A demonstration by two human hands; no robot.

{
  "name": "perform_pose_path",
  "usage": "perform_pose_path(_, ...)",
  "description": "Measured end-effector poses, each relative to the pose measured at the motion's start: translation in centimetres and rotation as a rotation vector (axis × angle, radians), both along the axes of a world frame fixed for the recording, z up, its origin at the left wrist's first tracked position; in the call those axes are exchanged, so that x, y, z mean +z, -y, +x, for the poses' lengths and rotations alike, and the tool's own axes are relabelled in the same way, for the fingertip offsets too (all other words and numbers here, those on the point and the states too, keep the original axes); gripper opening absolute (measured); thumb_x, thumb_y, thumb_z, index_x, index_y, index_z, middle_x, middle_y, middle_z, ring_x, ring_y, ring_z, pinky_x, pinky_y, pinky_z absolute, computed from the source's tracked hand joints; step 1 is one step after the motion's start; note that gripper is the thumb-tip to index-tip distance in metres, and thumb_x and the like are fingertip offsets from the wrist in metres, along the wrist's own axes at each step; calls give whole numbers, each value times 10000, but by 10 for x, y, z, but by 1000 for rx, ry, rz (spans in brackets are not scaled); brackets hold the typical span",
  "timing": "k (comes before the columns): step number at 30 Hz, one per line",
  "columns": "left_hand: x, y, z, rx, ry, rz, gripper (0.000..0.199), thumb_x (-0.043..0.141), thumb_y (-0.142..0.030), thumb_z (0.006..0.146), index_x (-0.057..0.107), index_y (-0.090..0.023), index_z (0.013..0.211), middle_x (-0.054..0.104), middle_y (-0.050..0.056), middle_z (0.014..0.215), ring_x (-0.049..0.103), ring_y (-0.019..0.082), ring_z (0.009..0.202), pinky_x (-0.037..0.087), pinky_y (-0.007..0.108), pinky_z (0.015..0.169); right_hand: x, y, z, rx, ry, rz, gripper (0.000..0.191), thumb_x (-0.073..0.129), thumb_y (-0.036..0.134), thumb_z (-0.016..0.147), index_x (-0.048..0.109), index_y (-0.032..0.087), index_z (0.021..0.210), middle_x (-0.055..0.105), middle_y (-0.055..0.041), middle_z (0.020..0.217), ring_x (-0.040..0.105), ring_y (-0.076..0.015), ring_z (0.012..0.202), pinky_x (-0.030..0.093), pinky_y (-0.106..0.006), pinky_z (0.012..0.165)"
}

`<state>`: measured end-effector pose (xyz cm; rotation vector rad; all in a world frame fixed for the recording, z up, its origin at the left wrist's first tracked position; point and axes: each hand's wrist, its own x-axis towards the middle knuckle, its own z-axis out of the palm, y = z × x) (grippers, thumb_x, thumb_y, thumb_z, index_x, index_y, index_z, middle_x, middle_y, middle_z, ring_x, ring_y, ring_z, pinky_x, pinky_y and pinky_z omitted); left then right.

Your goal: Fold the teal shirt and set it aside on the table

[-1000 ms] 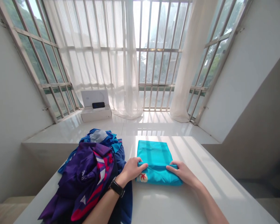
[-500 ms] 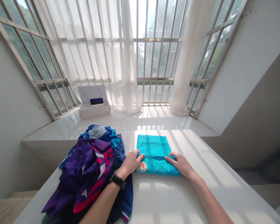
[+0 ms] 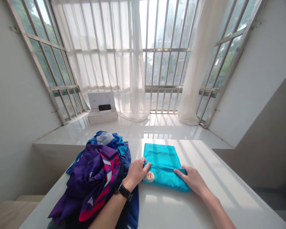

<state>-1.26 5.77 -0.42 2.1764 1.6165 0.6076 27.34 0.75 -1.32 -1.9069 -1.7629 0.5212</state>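
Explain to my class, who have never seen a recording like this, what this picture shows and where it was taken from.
There is no machine here: these are a person's own two bare hands, seen by one camera worn on the head, looking forward and down. On a white table lie a folded teal shirt and a heap of purple and blue clothes. The left hand, with a watch on its wrist, holds the shirt's folded edge. The right hand rests its fingers on that edge.
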Motion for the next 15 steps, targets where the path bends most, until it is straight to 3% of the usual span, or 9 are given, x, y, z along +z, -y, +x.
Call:
perform_pose_path(8,6,4,-1,16,-44,2,251,593,-455,963,683,-221,972,755,39,858,714,224,851,358,267,632,-2,-1,2,4,0,-20,477,442,706,848,540,267,687,724,-65,780,671,-284,793,419,-348,708)
perform_pose_path(15,11,5,-3,0,-130,-7,280,465,-393,1039,669,-215,973,756,72,935,723,239,909,434,272,709,-11,-4,12,-67,102,-46,496,426,684,865,401,266,599,643,-37,650,627,-240,672,376,-320,613)
